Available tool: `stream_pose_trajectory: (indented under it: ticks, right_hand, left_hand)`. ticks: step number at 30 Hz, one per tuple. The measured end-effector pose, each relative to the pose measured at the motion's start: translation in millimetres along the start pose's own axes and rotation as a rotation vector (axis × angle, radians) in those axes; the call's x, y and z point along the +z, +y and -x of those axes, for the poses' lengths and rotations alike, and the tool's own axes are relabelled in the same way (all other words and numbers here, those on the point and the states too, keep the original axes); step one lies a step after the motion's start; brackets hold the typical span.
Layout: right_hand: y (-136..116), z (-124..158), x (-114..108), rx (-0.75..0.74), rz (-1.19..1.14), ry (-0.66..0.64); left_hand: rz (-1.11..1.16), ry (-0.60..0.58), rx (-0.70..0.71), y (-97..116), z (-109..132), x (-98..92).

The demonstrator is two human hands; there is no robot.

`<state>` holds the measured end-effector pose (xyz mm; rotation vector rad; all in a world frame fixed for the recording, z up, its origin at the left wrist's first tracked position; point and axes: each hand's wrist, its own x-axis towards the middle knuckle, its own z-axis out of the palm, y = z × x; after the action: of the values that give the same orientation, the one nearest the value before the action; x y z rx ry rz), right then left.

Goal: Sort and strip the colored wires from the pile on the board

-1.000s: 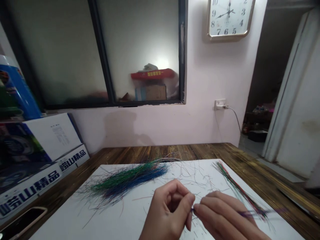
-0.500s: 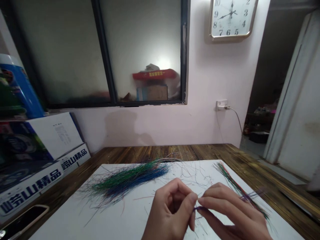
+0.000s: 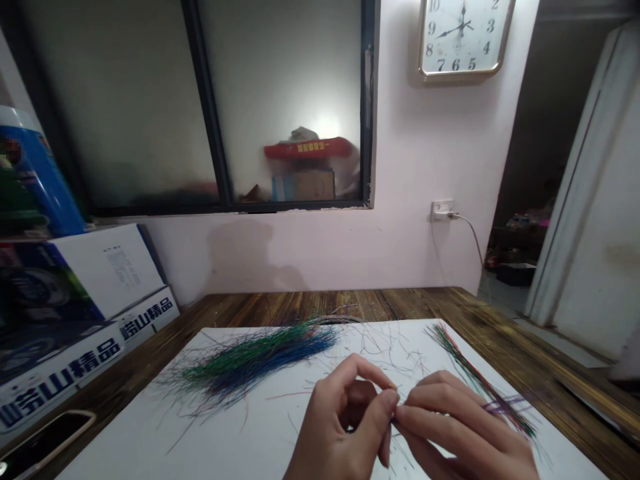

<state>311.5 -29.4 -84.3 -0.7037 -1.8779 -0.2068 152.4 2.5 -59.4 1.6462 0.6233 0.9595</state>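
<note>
My left hand (image 3: 345, 417) is closed in a pinch, its thumb and index fingertips pressed together above the white sheet (image 3: 200, 427). My right hand (image 3: 460, 420) meets it there, fingers closed and tips touching the left fingertips. A thin purple strand is pinched between the two hands, mostly hidden by the fingers. Purple strand ends (image 3: 510, 403) show past the right hand, over a narrow bundle of red, green and dark wires (image 3: 470, 370). Left of the hands lies a larger loose pile of green and blue wires (image 3: 260, 360).
Loose wire bits (image 3: 385, 343) are scattered over the sheet on a brown wooden table (image 3: 400, 303). A phone (image 3: 47, 443) lies at the left edge. Boxes (image 3: 113, 273) stand at the left, near a blue container (image 3: 47, 177). A wall clock (image 3: 463, 40) hangs above.
The right fingers have shifted slightly and closed in on the left fingertips, covering more of the purple strand. The purple ends behind the right hand have moved a little.
</note>
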Motion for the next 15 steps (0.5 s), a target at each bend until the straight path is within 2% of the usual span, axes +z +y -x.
stream_pose_trajectory:
  ticks: [4, 8, 15]
  right_hand:
    - [1.4, -6.7, 4.0, -0.091, -0.033, 0.111]
    - [0.2, -11.7, 4.4, -0.086, -0.068, 0.157]
    - [-0.5, -13.6, 1.9, -0.051, -0.11, 0.155]
  left_hand:
    - [0.025, 0.027, -0.052, -0.7, -0.5, -0.4]
    - [0.035, 0.033, -0.038, -2.2, -1.7, -2.7]
    - [0.028, 0.027, -0.034, -0.1, 0.4, -5.7]
